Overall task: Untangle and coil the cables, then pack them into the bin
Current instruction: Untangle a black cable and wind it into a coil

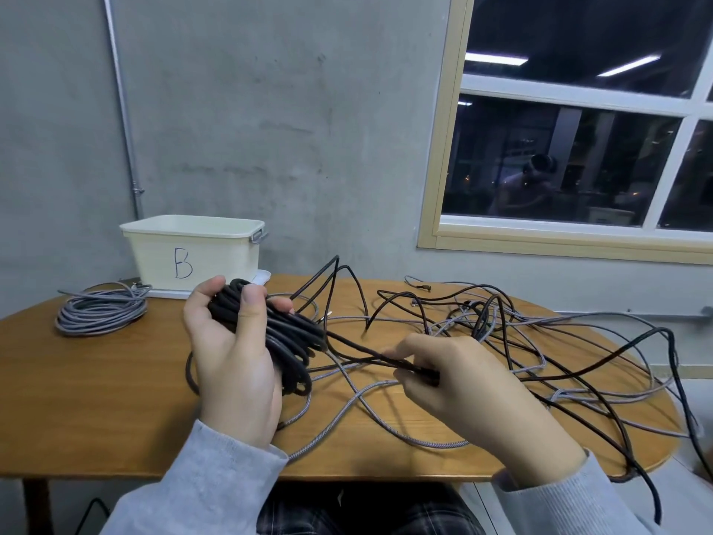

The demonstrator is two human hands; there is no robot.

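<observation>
My left hand (231, 353) grips a partly wound coil of black cable (287, 337) above the table, thumb across its loops. My right hand (459, 380) pinches the free run of that black cable just right of the coil. Loose black cable (571, 384) and grey braided cable (389, 428) lie tangled across the table's middle and right. A finished grey coil (98, 310) rests at the far left. The cream bin (193, 251), marked B, stands at the back left, apart from both hands.
The round wooden table (96, 399) ends just before my lap. Black cable hangs over its right edge toward the floor. A white flat lid (260, 278) lies under the bin. A concrete wall and a window stand behind.
</observation>
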